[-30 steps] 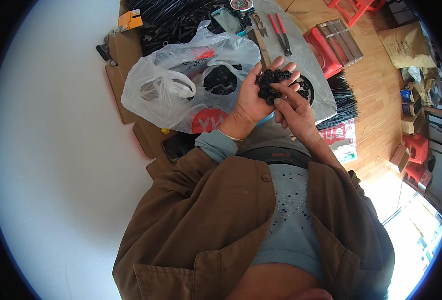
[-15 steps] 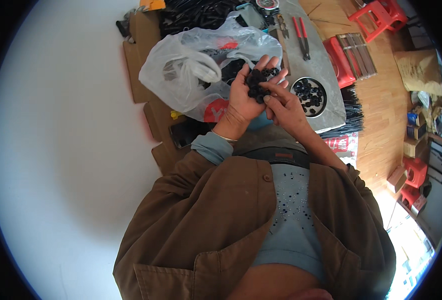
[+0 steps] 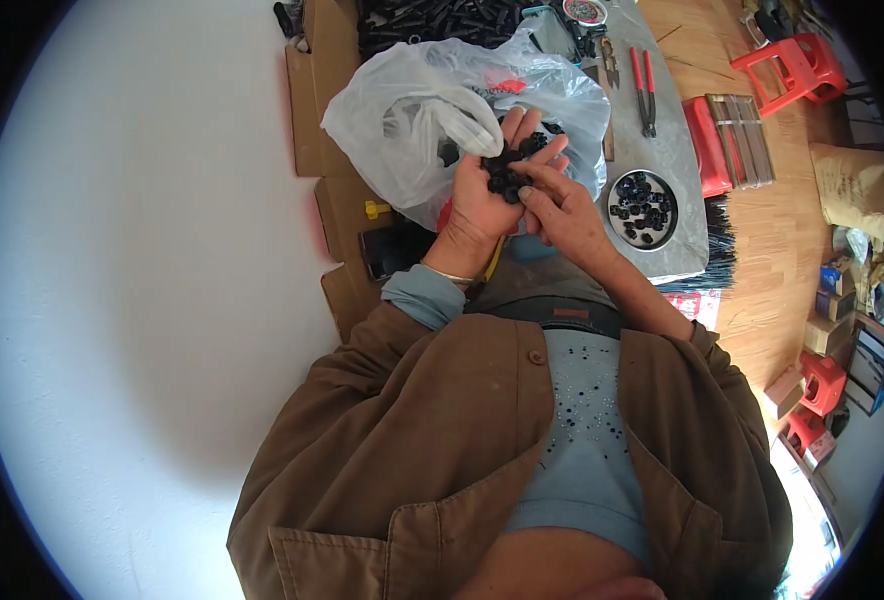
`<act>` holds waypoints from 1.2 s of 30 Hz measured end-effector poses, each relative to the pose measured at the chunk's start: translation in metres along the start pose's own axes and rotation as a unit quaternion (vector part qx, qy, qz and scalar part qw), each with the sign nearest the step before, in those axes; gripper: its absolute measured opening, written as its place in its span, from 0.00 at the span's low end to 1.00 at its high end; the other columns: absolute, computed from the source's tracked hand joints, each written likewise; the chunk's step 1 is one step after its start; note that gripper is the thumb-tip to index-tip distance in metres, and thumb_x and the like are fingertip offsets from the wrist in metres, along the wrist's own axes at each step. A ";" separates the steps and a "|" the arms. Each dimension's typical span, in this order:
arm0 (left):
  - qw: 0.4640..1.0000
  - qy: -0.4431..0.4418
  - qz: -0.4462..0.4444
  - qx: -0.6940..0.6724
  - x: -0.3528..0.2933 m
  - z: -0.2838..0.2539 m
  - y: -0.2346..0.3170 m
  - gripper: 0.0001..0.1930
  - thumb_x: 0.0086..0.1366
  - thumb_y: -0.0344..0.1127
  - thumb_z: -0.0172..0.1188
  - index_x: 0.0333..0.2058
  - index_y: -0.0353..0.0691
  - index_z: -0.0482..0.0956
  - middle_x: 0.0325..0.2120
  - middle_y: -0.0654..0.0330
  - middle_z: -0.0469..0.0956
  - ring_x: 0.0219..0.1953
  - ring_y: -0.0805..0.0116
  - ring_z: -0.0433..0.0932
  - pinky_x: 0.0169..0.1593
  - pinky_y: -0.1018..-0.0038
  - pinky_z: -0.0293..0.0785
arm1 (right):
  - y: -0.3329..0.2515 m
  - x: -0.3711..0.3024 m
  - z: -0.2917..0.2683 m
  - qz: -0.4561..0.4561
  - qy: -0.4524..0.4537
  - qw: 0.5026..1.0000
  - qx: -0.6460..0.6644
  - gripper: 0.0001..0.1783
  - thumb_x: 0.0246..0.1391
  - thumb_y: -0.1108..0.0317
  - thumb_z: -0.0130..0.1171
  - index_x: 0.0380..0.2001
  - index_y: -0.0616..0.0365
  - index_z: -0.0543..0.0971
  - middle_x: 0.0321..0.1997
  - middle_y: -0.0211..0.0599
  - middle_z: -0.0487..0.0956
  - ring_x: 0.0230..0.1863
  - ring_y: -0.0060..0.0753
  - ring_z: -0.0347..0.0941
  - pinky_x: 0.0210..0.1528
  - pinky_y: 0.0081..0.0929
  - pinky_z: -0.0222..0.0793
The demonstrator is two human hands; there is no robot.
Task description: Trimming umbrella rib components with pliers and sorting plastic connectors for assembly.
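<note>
My left hand (image 3: pixel 477 208) is palm up over the edge of a clear plastic bag (image 3: pixel 392 105), fingers stretched out, cradling a heap of small black knobbed parts (image 3: pixel 507 186). Thumb and fingertips of my right hand (image 3: pixel 565 218) press together at the heap's near right side, on one of the black parts. Which part they pinch is partly hidden by the fingers. A round metal dish (image 3: pixel 674 222) with several more such black parts stands on the grey table, just right of my right hand.
Red-handled pliers (image 3: pixel 649 95) and small snips (image 3: pixel 610 62) lie at the far right of the table. Black pieces (image 3: pixel 432 25) pile up behind the bag. Cardboard (image 3: pixel 314 130), a yellow piece (image 3: pixel 376 209) and a dark phone-like slab (image 3: pixel 394 252) are at left. A red stool (image 3: pixel 797 72) stands beyond.
The view has shifted, so table and bag sit farther right in the picture. My left fingers are a little nearer the bag's bunched top; my right hand still works at the heap.
</note>
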State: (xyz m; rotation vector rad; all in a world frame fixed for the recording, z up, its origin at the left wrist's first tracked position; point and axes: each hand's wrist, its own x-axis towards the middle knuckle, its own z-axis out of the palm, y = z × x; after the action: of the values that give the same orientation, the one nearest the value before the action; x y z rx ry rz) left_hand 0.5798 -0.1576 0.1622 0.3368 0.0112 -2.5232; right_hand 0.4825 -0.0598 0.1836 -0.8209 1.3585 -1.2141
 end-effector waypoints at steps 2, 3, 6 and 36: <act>1.000 -0.010 -0.006 0.004 0.003 -0.002 0.003 0.27 0.70 0.50 0.31 0.61 0.44 0.61 0.63 0.59 0.59 0.62 0.38 0.56 0.65 0.47 0.48 | -0.002 0.002 0.001 -0.007 0.004 1.000 -0.005 0.19 0.59 0.67 0.50 0.53 0.56 0.72 0.16 0.26 0.69 0.15 0.14 0.61 0.17 0.14 0.57; 1.000 -0.018 -0.010 0.010 0.004 -0.002 0.004 0.28 0.70 0.52 0.28 0.62 0.45 0.60 0.65 0.59 0.54 0.65 0.40 0.51 0.67 0.49 0.42 | -0.002 0.003 0.001 -0.007 0.006 1.000 0.000 0.19 0.59 0.67 0.50 0.53 0.56 0.72 0.16 0.26 0.69 0.15 0.14 0.61 0.17 0.14 0.57; 1.000 -0.007 -0.005 0.024 0.009 -0.003 0.004 0.28 0.70 0.51 0.29 0.63 0.43 0.57 0.65 0.55 0.53 0.66 0.43 0.49 0.68 0.50 0.42 | -0.002 0.005 0.000 -0.006 0.012 1.000 0.017 0.19 0.59 0.67 0.50 0.53 0.56 0.72 0.16 0.26 0.69 0.15 0.14 0.61 0.17 0.14 0.57; 0.991 -0.028 -0.102 -0.081 0.024 0.007 -0.035 0.28 0.70 0.52 0.34 0.61 0.40 0.59 0.61 0.49 0.59 0.64 0.46 0.55 0.67 0.50 0.48 | -0.007 -0.031 -0.019 -0.050 0.112 0.992 0.004 0.20 0.59 0.71 0.48 0.56 0.57 0.69 0.18 0.27 0.70 0.17 0.13 0.61 0.19 0.14 0.57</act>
State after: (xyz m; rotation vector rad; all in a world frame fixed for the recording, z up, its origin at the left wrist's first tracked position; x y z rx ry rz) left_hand 0.5397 -0.1427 0.1609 0.2075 0.2395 -2.7114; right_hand 0.4684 -0.0286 0.1967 -0.7710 1.5060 -1.4231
